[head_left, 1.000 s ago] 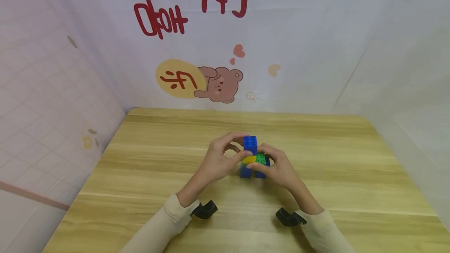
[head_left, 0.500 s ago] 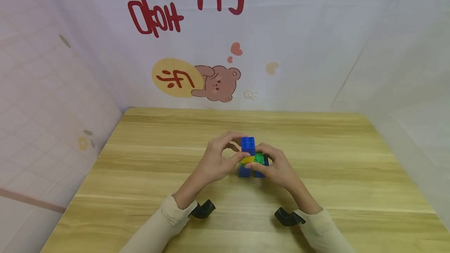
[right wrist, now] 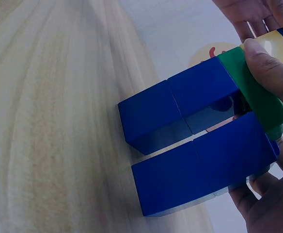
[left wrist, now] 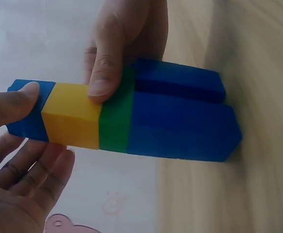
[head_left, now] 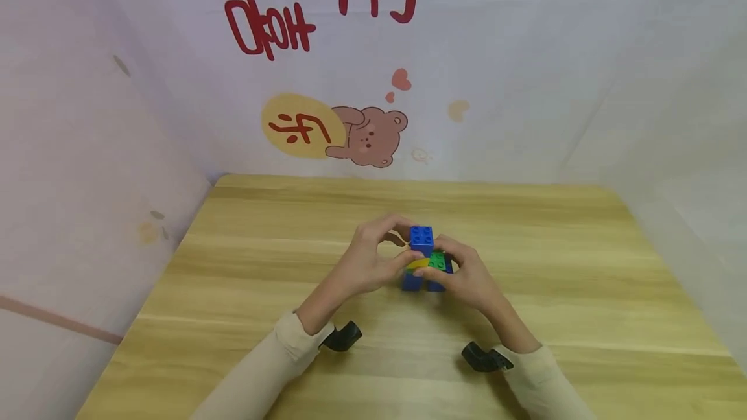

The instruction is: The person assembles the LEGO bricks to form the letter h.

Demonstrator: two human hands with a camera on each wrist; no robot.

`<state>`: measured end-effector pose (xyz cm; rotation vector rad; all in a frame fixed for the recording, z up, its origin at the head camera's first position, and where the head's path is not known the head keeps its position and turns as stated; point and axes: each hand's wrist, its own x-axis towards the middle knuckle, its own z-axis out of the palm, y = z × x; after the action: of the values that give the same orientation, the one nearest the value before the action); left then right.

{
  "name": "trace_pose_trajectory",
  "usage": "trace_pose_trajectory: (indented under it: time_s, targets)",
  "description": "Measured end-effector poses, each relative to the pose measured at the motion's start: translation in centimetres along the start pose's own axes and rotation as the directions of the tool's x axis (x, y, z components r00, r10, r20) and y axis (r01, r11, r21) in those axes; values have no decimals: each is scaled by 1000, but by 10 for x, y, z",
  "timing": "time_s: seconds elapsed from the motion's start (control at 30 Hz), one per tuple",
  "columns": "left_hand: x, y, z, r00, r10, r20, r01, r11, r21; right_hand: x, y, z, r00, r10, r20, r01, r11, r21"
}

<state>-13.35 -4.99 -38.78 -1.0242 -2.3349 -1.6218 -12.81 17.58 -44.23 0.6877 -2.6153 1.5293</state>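
A small tower of toy building bricks stands on the table between both hands. Two blue columns (right wrist: 180, 131) form its legs, each made of stacked blue bricks. Across them lies a green brick (left wrist: 117, 114), with a yellow brick (left wrist: 73, 116) over one side and a blue brick (head_left: 421, 237) on top. My left hand (head_left: 367, 264) pinches this top blue brick, its thumb on the near face and its fingers on the far side. My right hand (head_left: 471, 280) grips the structure at the green brick, its thumb reaching the yellow brick's edge and its fingers partly hidden behind.
The wood-grain table (head_left: 262, 232) extends around the hands on all sides. A white printed cloth wall (head_left: 513, 83) rises behind its back edge, with more cloth at the left and right. Black mounts (head_left: 343, 337) sit at both cuffs.
The head view has shifted slightly. Both hands keep their hold, and the bricks stay in the same arrangement.
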Motion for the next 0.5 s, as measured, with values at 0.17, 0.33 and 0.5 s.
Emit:
trace_pose_trajectory:
  time_s: [0.17, 0.33, 0.5]
  targets:
    - [-2, -6, 4, 997, -69, 19, 70, 995, -66, -4, 2, -1, 1000, 11, 20, -10, 1000, -21]
    - [-7, -13, 4, 998, -62, 0, 62, 989, -134, -5, 4, -3, 999, -33, 37, 34, 999, -36]
    - [-12, -16, 2, 996, -83, -44, 73, 977, -201, -7, 10, -16, 996, -75, 55, 76, 997, -21]
